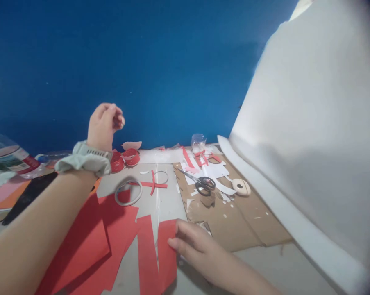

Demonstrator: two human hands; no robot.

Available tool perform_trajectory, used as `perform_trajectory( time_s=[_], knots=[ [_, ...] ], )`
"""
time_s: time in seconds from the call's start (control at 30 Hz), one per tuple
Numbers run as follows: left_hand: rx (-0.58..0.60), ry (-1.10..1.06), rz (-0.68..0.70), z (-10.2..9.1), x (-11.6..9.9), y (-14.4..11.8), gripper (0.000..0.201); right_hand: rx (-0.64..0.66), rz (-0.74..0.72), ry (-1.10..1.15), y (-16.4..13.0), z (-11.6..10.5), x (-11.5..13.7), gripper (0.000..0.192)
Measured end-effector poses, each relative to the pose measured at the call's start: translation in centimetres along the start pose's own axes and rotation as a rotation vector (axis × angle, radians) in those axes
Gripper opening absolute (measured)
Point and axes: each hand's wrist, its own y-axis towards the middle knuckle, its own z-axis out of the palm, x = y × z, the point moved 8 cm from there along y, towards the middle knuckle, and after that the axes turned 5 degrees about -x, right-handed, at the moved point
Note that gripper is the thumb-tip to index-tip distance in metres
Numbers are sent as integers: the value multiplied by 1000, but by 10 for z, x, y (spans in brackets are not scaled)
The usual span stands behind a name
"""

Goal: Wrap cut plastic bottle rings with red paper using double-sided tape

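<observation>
I see my right hand (200,246) lying flat, fingers (180,235) spread and pressing the red paper strip (167,250) onto the counter (169,196), well in front of the scissors (201,183). My left hand (103,125) is raised left of the scissors, fingers curled loosely, gripping nothing. Two red cups (125,159) sit left of the scissors; I cannot tell their contents.

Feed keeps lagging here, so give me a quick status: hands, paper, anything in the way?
Left hand raised, loosely curled, holding nothing. Right hand fingertips pressing red paper strip flat. Scissors and tape roll lie apart on cardboard, untouched.
</observation>
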Motion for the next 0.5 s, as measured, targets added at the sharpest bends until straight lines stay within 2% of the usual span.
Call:
perform_trajectory(
  time_s=[0.07,0.2,0.27,0.4,0.5],
  knots=[
    [-41,-41,-43,-15,15,-9,31,132,80,20,0,17,-9,25],
    [-127,-136,-128,-35,26,-4,32,227,137,-18,0,42,-16,17],
    [-146,-179,-164,-38,27,1,32,286,128,-82,0,58,-16,17],
    [-154,-240,-215,-41,27,3,31,530,166,-119,4,98,-20,19],
    [-151,-275,-228,-43,25,1,31,613,165,-212,16,119,-28,21]
  ],
)
